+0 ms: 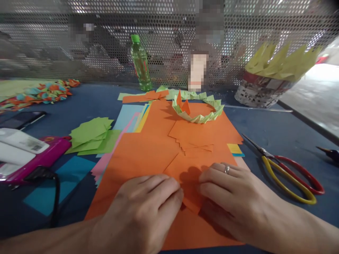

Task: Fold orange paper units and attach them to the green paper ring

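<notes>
A square of orange paper (178, 167) lies on a stack of larger orange sheets (129, 155), partly hidden by my hands. My left hand (150, 204), fingers curled together, grips the square's left side. From the right, my right hand (227, 190), with a ring on one finger, is closed on its other side with bent fingers. Just beyond lie more orange paper pieces (194, 135), some with stepped edges. Behind these rests a curved chain of folded pale green paper (201, 118) with pointed orange folds (184, 106) at one end.
Scissors (280, 165) with red and yellow handles lie at right. At left are green paper squares (91, 134), a blue sheet (60, 183), a magenta device (53, 151) and a phone (21, 120). A green bottle (141, 63) and a basket (259, 88) stand behind, near a perforated metal panel (111, 60).
</notes>
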A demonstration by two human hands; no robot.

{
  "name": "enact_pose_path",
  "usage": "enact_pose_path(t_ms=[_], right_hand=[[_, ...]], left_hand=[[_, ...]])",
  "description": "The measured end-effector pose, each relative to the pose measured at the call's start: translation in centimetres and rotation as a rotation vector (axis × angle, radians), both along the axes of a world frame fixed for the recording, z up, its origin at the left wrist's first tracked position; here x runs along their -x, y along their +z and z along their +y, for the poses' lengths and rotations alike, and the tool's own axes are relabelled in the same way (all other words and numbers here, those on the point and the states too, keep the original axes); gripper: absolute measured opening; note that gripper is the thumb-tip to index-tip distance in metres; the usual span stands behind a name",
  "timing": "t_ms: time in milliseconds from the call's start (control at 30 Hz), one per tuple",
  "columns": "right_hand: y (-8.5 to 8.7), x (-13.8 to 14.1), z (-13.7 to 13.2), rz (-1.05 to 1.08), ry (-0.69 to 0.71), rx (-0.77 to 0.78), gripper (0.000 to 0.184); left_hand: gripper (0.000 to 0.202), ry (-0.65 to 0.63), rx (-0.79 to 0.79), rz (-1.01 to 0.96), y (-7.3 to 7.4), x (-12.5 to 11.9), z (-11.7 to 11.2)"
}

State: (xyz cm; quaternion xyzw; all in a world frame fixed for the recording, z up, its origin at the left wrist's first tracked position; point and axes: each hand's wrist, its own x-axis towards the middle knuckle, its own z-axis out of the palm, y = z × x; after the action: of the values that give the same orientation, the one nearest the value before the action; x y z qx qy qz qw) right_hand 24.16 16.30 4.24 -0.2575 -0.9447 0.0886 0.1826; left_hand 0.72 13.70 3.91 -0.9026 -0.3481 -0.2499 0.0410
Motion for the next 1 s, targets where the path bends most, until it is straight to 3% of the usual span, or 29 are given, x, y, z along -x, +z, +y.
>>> enact_pose_path(t_ms=[133, 300, 500, 600, 700, 833, 900, 1000], right_hand=[[0.0, 0.0, 0.3, 0.045, -0.024, 0.02, 0.01], [-0.3, -0.4, 0.8, 0.078, -0.085, 0.016, 0.032], [0.2, -0.5, 0.2, 0.128, -0.05, -0.048, 0.026], [0.1, -0.4, -0.3, 0.234, -0.132, 0.06, 0.021], [-0.2, -0.3, -0.2, 0.351, -0.337, 0.299, 0.008], [-0.2, 0.2, 0.5, 0.493, -0.442, 0.623, 0.016], [0.0, 0.4, 0.8, 0.53, -0.444, 0.695, 0.014], [0.1, 0.6, 0.9, 0.544, -0.428, 0.718, 0.014]], left_hand=[[0.04, 0.0, 0.007, -0.002, 0.1, 0.2, 0.0], [0.032, -0.06, -0.007, -0.029, -0.1, 0.4, -0.2], [0.032, 0.049, 0.107, -0.026, -0.9, 0.5, 0.2], [0.031, 0.098, 0.306, -0.228, -1.1, 0.5, 1.0], [0.011, 0.137, 0.618, -0.427, -0.6, 0.3, 1.6], [0.012, 0.138, 1.052, -0.707, 0.0, -0.1, 2.0], [0.015, 0.143, 1.154, -0.796, 0.0, -0.1, 2.0], [0.019, 0.168, 1.175, -0.815, 0.1, -0.1, 2.2]])
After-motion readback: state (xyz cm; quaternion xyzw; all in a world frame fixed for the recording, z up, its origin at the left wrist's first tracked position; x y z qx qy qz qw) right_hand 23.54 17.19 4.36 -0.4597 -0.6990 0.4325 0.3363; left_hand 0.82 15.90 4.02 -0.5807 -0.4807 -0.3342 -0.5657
